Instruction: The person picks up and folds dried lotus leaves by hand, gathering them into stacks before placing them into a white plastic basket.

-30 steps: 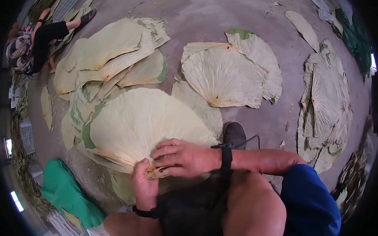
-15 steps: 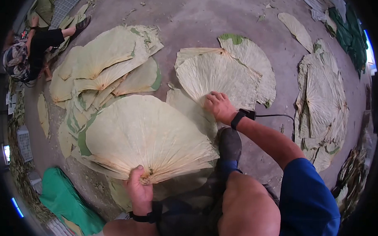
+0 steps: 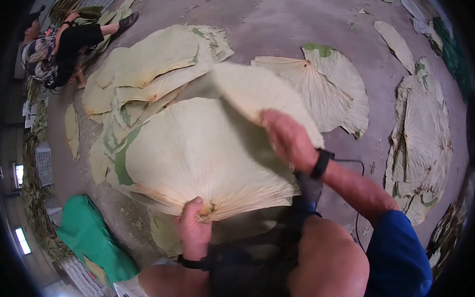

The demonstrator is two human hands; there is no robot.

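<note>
Left hand [image 3: 194, 227] low and near, thumb up, wrist banded. Right hand [image 3: 289, 139] farther out, raised, blurred, fingers curled, arm reaching in from right.

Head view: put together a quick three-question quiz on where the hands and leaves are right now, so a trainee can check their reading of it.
1. True or false: the left hand grips the wide leaf near its gathered base.
2. Which hand holds the raised, motion-blurred leaf?
A) left hand
B) right hand
C) neither
3. Fill in the colour: the cloth at the person's left side is ____.

Key: 1 true; 2 B; 3 green.
</note>
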